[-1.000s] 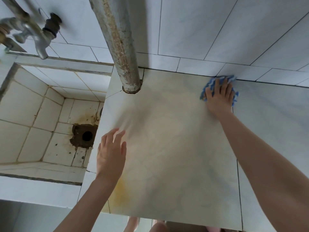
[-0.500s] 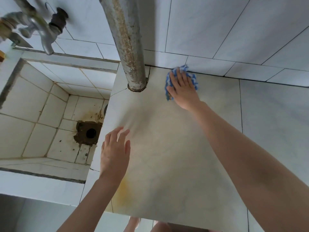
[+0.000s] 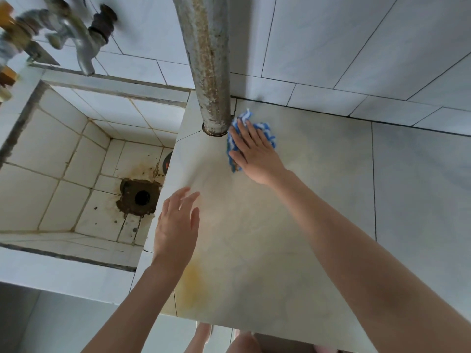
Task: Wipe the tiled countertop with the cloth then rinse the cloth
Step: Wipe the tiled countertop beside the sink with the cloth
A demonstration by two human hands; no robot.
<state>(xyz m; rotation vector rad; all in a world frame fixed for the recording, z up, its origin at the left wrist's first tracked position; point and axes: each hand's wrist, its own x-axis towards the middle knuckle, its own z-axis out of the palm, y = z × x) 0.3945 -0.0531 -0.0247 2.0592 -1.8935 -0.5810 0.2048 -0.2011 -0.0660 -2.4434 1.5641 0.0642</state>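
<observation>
Head view, rusty pipe [image 3: 209,72] just beside cloth [image 3: 246,118], sink [image 3: 63,138] left

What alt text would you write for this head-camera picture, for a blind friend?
A person's right hand presses a blue-and-white cloth flat on a stained tiled countertop, right beside a rusty vertical pipe. The left hand is spread open over the counter's left edge, next to a tiled sink with a tap.
</observation>
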